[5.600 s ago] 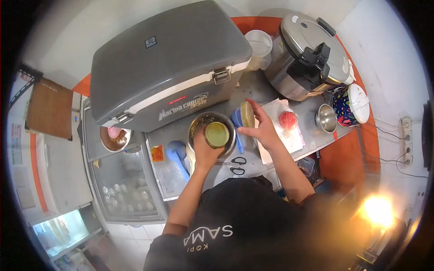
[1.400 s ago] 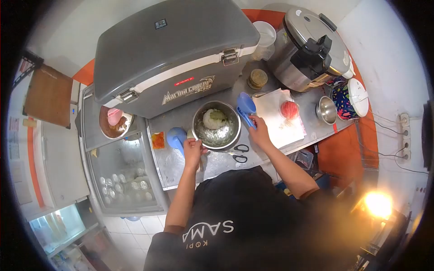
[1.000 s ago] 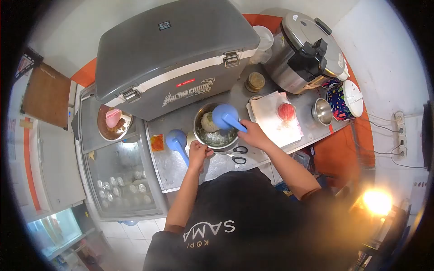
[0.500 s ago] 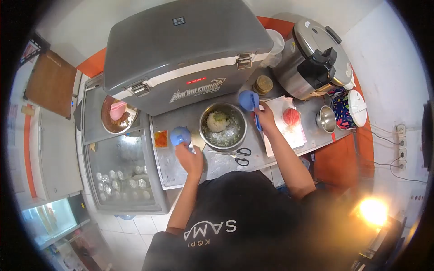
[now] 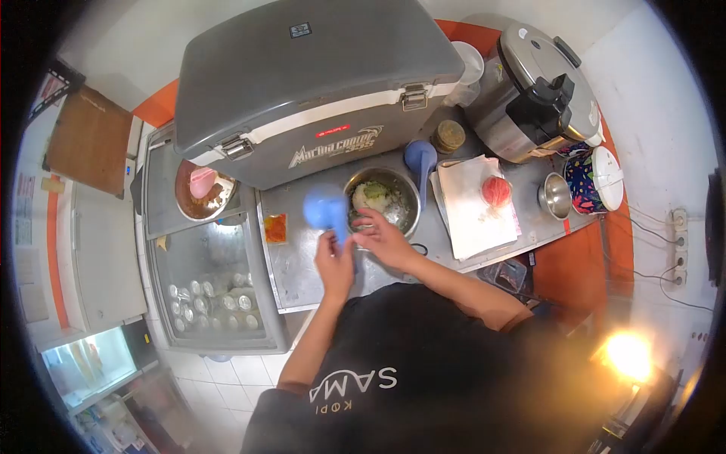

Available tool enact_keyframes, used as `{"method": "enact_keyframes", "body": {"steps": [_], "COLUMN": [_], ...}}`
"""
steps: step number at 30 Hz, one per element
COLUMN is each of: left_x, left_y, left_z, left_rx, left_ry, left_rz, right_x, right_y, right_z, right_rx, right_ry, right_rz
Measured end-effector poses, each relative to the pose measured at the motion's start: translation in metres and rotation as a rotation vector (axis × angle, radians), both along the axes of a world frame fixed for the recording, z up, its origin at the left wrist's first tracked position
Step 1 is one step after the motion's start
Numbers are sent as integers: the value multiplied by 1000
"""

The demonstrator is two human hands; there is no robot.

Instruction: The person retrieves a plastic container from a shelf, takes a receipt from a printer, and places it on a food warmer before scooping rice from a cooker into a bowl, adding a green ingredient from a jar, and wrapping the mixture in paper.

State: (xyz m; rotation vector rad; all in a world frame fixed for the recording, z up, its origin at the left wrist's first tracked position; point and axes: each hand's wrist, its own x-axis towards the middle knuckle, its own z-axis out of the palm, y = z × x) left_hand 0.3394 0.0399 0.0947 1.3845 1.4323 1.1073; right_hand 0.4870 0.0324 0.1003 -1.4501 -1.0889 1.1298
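My left hand (image 5: 333, 261) is closed around the handle of a blue plastic ladle (image 5: 324, 206), whose round head is smeared by motion left of the metal bowl. Fingers apart, my right hand (image 5: 384, 240) is close beside the left one, over the bowl's near edge. Inside the steel bowl (image 5: 414, 213) is a mound of white rice (image 5: 369, 198) with something green on top. A second blue ladle (image 5: 420, 157) lies on the table to the bowl's right. Scissors (image 5: 420, 248) are mostly hidden behind my right hand.
Behind the bowl stands a large grey cooler (image 5: 318, 91). To the right are a big rice cooker (image 5: 529, 98), a jar (image 5: 448, 136), a paper stack (image 5: 473, 219) with a red ball of string (image 5: 496, 191), and a small metal bowl (image 5: 556, 197). An orange packet (image 5: 275, 228) lies left.
My right hand has let go of its ladle, which now lies on the table, and has moved left toward my left hand. The left hand's ladle has shifted right and up.
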Motion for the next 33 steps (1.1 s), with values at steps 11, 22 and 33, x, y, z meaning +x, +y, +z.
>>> {"method": "enact_keyframes", "body": {"steps": [11,22,33], "left_x": [8,20,27], "left_y": [21,20,26], "left_z": [-65,-73,-77], "left_rx": [-503,-642,-629], "left_ry": [-338,-560,-548], "left_rz": [-150,-150,-80], "right_x": [49,60,42], "right_y": [35,77,47], "right_z": [-27,-45,-44], "right_rx": [-154,-445,-346], "right_ry": [-842,-783,-802], "right_rz": [118,87,329]}}
